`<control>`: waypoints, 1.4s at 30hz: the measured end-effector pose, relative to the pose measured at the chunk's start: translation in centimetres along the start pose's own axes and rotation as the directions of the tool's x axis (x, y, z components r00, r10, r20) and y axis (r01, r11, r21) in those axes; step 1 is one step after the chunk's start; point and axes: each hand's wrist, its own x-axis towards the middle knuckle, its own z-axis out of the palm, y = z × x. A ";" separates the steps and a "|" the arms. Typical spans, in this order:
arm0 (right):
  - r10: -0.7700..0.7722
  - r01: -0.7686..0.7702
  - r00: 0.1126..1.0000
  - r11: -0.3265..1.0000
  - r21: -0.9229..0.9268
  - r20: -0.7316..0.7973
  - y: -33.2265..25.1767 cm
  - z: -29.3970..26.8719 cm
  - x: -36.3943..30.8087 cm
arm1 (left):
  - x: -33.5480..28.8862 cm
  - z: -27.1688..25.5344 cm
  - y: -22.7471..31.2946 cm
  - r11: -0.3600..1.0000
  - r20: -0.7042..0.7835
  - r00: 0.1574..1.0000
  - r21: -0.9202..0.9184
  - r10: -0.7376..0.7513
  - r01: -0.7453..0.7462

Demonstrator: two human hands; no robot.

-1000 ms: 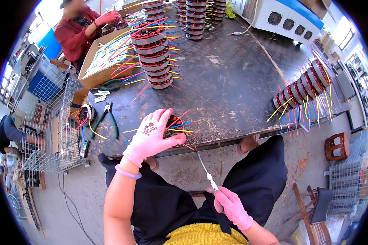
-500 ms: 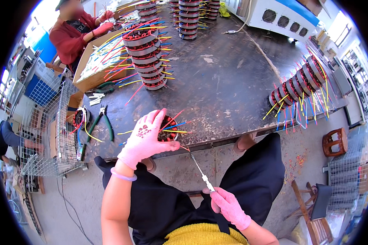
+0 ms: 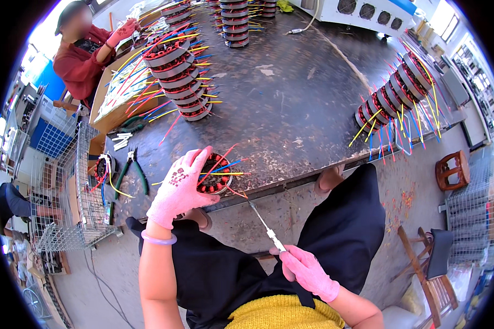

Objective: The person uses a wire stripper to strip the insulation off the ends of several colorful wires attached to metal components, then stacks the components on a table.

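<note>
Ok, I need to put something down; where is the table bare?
The middle of the table, between the tall left stack and the slanted right stack. The left side is crowded with pliers, white tubes and a carton; the near edge, where the left hand holds a wired ring.

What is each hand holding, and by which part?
Right hand: tool, by the end away from its tip. Left hand: around the stator, at its left side; grip unclear.

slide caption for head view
Gloved left hand holding a wound ring, right hand gripping a thin tool near a red wire
</note>
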 end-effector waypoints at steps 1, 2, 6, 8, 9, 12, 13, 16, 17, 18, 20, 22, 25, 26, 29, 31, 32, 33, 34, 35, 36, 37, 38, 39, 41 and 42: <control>0.003 -0.003 1.000 1.000 -0.006 0.001 0.0 0.1 0.0 | 0.0 0.0 -0.1 1.000 -0.002 1.000 0.002 0.007 -0.007; 0.003 -0.003 1.000 1.000 0.006 0.001 0.2 0.0 0.1 | 0.0 0.2 -0.2 1.000 -0.005 1.000 0.003 0.014 -0.014; 0.011 -0.011 1.000 0.999 0.048 0.001 0.5 0.0 0.0 | 0.1 0.4 -0.6 1.000 -0.006 1.000 0.009 0.016 -0.016; 0.014 -0.014 1.000 0.999 0.040 -0.001 0.4 0.0 -0.1 | 0.2 0.3 -0.5 1.000 0.000 1.000 0.008 0.009 -0.009; 0.012 -0.012 1.000 1.000 0.022 -0.003 0.2 0.0 -0.1 | 0.1 0.3 -0.4 1.000 0.004 1.000 0.008 0.005 -0.005; 0.009 -0.009 1.000 0.999 0.050 -0.002 0.4 0.1 -0.1 | 0.1 0.2 -0.3 1.000 -0.002 1.000 -0.002 0.001 -0.001; 0.008 -0.008 1.000 0.997 0.072 -0.001 0.5 0.2 0.0 | 0.2 0.2 -0.3 1.000 0.001 1.000 -0.001 0.000 0.000; 0.025 -0.024 1.000 0.994 0.107 -0.003 0.6 0.3 0.0 | 0.1 0.3 -0.3 1.000 -0.002 1.000 -0.003 0.002 -0.002; 0.025 -0.024 1.000 0.995 0.100 -0.001 0.5 0.3 0.0 | 0.1 0.3 -0.4 1.000 -0.007 1.000 -0.002 0.010 -0.010; 0.025 -0.025 1.000 0.995 0.093 0.000 0.4 0.3 -0.1 | 0.0 0.4 -0.4 1.000 -0.012 1.000 0.000 0.017 -0.017; 0.027 -0.027 1.000 0.995 0.092 0.002 0.2 0.3 -0.3 | 0.1 0.3 -0.5 1.000 -0.014 1.000 -0.005 0.022 -0.022; 0.033 -0.033 0.999 0.994 0.104 0.004 0.2 0.3 -0.4 | 0.1 0.3 -0.6 1.000 -0.015 1.000 -0.004 0.027 -0.027; 0.038 -0.038 0.999 0.994 0.105 0.002 0.3 0.3 -0.3 | 0.1 0.3 -0.6 0.999 -0.019 0.999 0.002 0.034 -0.034; 0.038 -0.037 0.999 0.995 0.093 -0.003 0.2 0.3 -0.3 | 0.1 0.3 -0.5 0.999 -0.016 0.999 0.000 0.033 -0.033; 0.016 -0.016 1.000 0.999 0.039 -0.009 0.2 0.2 -0.3 | 0.2 0.3 -0.4 1.000 -0.013 1.000 -0.004 0.029 -0.029; -0.026 0.026 1.000 0.999 -0.022 0.000 0.7 -0.1 -0.2 | 0.2 0.3 -0.4 1.000 -0.014 1.000 -0.005 0.028 -0.028; -0.014 0.014 1.000 1.000 -0.020 -0.006 0.6 0.0 -0.2 | 0.2 0.4 -0.5 1.000 -0.019 0.999 -0.003 0.027 -0.027; -0.003 0.002 1.000 1.000 -0.018 -0.012 0.4 0.1 -0.2 | 0.1 0.4 -0.5 1.000 -0.023 0.999 -0.002 0.027 -0.027; 0.009 -0.009 1.000 1.000 -0.016 -0.018 0.2 0.2 -0.2 | 0.1 0.4 -0.5 0.999 -0.021 0.999 -0.001 0.032 -0.032; 0.009 -0.010 1.000 1.000 -0.009 -0.016 0.3 0.2 -0.2 | 0.1 0.4 -0.5 0.999 -0.018 0.999 0.001 0.037 -0.037; 0.010 -0.010 1.000 1.000 -0.001 -0.015 0.3 0.2 -0.2 | 0.1 0.3 -0.5 0.999 -0.015 0.999 0.002 0.043 -0.043; 0.010 -0.010 1.000 1.000 0.006 -0.013 0.4 0.2 -0.1 | 0.1 0.3 -0.5 0.999 -0.015 0.999 0.006 0.033 -0.033; 0.014 -0.014 1.000 1.000 0.006 -0.018 0.3 0.3 -0.2 | 0.1 0.3 -0.5 1.000 -0.012 1.000 0.007 0.025 -0.025; 0.018 -0.018 1.000 1.000 0.006 -0.022 0.2 0.4 -0.2 | 0.2 0.3 -0.5 1.000 -0.010 1.000 0.008 0.017 -0.017; 0.016 -0.015 1.000 1.000 0.016 -0.024 0.1 0.5 -0.2 | 0.1 0.4 -0.4 1.000 -0.012 1.000 0.004 0.018 -0.018; 0.009 -0.008 1.000 1.000 0.026 -0.021 0.2 0.5 -0.2 | 0.0 0.3 -0.4 1.000 -0.014 1.000 0.002 0.018 -0.018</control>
